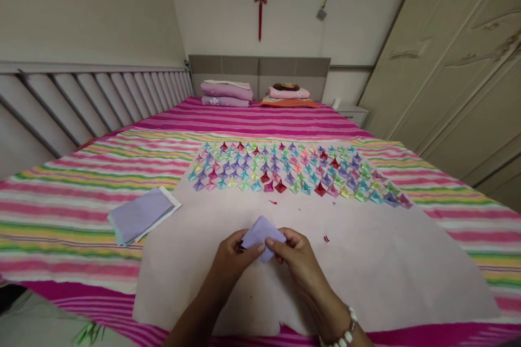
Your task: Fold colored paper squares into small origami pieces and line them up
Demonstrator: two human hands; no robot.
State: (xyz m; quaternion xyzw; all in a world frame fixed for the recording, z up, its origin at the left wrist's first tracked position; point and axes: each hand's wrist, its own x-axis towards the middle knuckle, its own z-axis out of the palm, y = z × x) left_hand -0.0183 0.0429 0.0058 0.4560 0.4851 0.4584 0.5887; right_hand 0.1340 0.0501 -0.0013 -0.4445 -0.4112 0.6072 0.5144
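A small folded piece of purple paper (261,232), diamond-shaped with one corner pointing away from me, is held up between my two hands. My left hand (235,255) pinches its left corner, the thumb lying over the front near the lower edge. On the other side my right hand (296,255) grips the right corner, its thumb pressed on the paper's face. The fingers behind the paper are partly hidden. Beneath both hands lies a large pale sheet (195,287) spread on the bed.
Rows of small folded paper pieces (279,186) in many colours cover the sheet's far part. A stack of coloured paper (142,211) lies at left on the striped bedding (65,200). Tiny red scraps (326,239) dot the sheet. Folded bedding (227,92) sits by the headboard (293,73).
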